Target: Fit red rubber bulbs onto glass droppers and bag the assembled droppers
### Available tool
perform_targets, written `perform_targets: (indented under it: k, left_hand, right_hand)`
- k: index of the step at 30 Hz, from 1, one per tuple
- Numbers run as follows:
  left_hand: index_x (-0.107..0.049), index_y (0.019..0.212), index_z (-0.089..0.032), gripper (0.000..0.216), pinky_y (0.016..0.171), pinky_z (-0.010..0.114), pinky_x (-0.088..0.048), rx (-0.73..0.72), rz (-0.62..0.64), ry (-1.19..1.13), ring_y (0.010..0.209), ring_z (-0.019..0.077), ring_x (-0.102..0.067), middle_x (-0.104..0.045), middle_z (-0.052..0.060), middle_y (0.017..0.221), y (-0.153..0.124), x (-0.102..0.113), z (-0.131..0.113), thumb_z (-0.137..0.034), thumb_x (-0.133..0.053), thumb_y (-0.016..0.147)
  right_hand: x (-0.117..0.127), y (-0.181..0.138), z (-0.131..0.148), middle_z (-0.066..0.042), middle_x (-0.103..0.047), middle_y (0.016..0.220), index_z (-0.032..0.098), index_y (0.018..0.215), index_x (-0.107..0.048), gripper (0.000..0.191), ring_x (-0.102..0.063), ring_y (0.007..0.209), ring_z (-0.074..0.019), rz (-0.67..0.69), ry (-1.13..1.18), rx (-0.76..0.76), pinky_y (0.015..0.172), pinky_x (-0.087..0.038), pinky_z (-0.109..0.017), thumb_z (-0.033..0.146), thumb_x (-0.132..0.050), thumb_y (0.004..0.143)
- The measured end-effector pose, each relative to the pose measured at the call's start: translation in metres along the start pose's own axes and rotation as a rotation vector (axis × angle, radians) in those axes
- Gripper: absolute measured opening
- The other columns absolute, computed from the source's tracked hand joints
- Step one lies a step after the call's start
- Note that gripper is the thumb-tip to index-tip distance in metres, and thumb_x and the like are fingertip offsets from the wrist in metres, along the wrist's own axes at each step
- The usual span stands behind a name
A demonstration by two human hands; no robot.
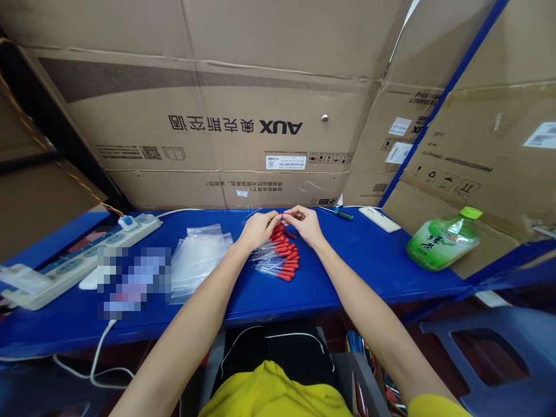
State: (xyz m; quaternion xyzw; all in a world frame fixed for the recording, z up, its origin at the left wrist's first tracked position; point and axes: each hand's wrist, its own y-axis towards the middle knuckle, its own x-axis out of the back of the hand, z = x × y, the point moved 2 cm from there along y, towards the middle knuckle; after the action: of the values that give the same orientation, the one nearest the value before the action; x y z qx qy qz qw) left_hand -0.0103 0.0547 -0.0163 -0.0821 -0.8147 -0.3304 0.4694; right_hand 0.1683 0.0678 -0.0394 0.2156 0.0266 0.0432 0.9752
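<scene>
Both my hands meet over the far middle of the blue shelf [373, 260]. My left hand [257, 230] is closed in a pinch and so is my right hand [306, 223]; their fingertips nearly touch, and together they hold a small red-capped dropper between them. Just below the hands lies a row of several clear droppers with red bulbs [282, 258], side by side on the shelf. A loose red cap lies beside my right hand. A stack of clear plastic bags [196, 263] lies to the left of my left forearm.
A white power strip [87, 255] with a cable runs along the left. A green bottle [443, 238] lies on its side at the right. A green-handled screwdriver [343, 214] and a white oblong object [379, 219] rest at the back. Cardboard boxes [226, 127] wall the rear.
</scene>
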Motion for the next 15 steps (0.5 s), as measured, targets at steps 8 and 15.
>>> perform_targets:
  k: [8, 15]
  left_hand:
    - [-0.068, 0.088, -0.02, 0.044, 0.063, 0.03, -0.03, -0.039, 0.007, 0.012, 0.068, 0.0196, -0.064, -0.071, 0.005, 0.073, -0.001, 0.0025, 0.002, -0.041, -0.036, 0.108]
    - [-0.07, 0.094, -0.021, 0.041, 0.063, 0.029, -0.031, -0.088, 0.067, 0.063, 0.073, 0.0212, -0.066, -0.073, 0.006, 0.078, -0.0003, 0.0066, 0.0083, -0.041, -0.037, 0.108]
  right_hand:
    - [-0.0025, -0.0017, -0.0006, -0.005, -0.078, 0.075, 0.019, 0.084, -0.073, 0.044, -0.075, 0.07, -0.0233, 0.001, 0.021, -0.001, 0.075, -0.063, -0.038, 0.054, -0.089, 0.065]
    - [-0.0039, -0.0029, 0.0013, -0.006, -0.078, 0.076, 0.018, 0.085, -0.075, 0.042, -0.074, 0.068, -0.022, 0.064, 0.032, -0.021, 0.075, -0.063, -0.038, 0.053, -0.088, 0.066]
